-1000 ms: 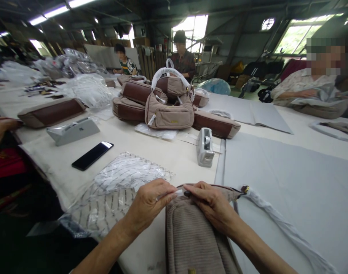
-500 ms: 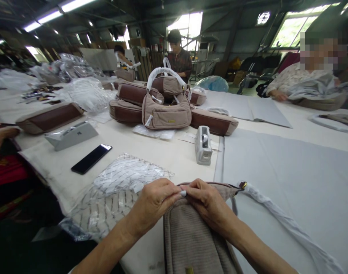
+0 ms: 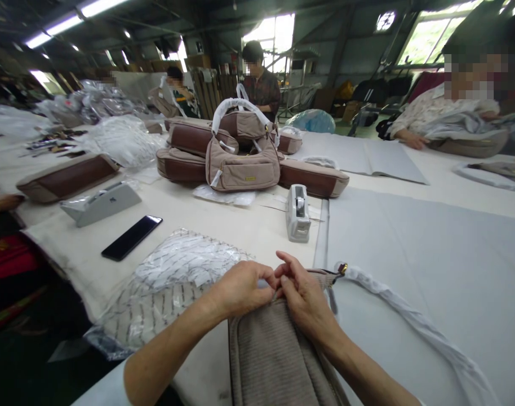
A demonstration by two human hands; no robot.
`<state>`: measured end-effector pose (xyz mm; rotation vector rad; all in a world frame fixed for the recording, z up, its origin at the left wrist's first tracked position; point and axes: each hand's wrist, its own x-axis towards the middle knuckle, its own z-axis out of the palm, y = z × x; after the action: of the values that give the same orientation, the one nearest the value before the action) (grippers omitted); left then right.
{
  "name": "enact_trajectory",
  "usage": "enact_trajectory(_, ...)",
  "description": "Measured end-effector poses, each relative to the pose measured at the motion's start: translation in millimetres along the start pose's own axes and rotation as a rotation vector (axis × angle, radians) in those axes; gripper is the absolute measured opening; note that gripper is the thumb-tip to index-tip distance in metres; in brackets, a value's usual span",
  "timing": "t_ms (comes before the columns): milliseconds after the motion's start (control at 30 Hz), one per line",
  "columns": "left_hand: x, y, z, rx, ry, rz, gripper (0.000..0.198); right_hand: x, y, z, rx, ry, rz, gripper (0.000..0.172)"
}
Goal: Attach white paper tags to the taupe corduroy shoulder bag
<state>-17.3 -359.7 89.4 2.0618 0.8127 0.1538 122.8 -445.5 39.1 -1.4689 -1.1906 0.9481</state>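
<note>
A taupe corduroy handbag (image 3: 268, 355) lies in front of me at the table's near edge, its lower part cut off by the frame. At its top edge, my left hand (image 3: 240, 288) is closed in a pinch, thumb against the fingers. My right hand (image 3: 303, 301) meets it there, thumb and fingers pinched, one finger raised. Whatever small thing is between the fingertips is hidden. The bag's strap (image 3: 413, 318), wrapped in white, runs off to the right from a gold-coloured ring (image 3: 342, 269).
Beyond my hands stand a grey tape dispenser (image 3: 298, 217) and several finished handbags (image 3: 244, 163). To the left lie printed plastic bags (image 3: 185, 259), a black phone (image 3: 132, 238) and another dispenser (image 3: 103, 204). White sheets (image 3: 435, 242) cover the right side. A co-worker (image 3: 447, 121) handles a bag there.
The fingertips have shifted, and the small white piece seen between them is now hidden. One right finger has lifted. The bag and strap sit slightly further left in view.
</note>
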Motion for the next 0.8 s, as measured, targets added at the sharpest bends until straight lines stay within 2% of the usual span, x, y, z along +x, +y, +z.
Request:
enact_trajectory(67,2,-4,1.6,-0.07,-0.005,-0.033,0.016,-2,-1,0,-0.026,0.01,-0.005,0.043)
enact_trajectory(167,-1,-13,4.2,-0.318,-0.021,-0.104,0.012,-1,-6,-5,-0.026,-0.135,-0.026,0.052)
enact_trajectory(267,-4,-18,7.0,-0.435,0.054,-0.127,0.015,3,-9,-8,0.073,-0.251,0.006,0.044)
enact_trajectory(333,-3,-19,7.0,-0.433,0.078,-0.152,0.019,7,-8,-8,0.159,-0.246,0.05,0.038)
enact_trajectory(500,1,-20,0.3,-0.465,-0.016,-0.292,0.031,10,-5,-8,0.185,-0.208,0.108,0.041)
enact_trajectory(600,1,-21,0.8,-0.497,-0.003,-0.243,0.027,11,-6,-11,0.088,-0.193,0.067,0.041)
enact_trajectory(700,0,-20,5.9,-0.42,0.053,-0.147,0.023,14,-8,-14,0.058,-0.307,0.051,0.053)
enact_trajectory(800,-3,-19,9.0,-0.368,0.079,-0.104,0.026,16,-7,-16,0.162,-0.389,0.105,0.054)
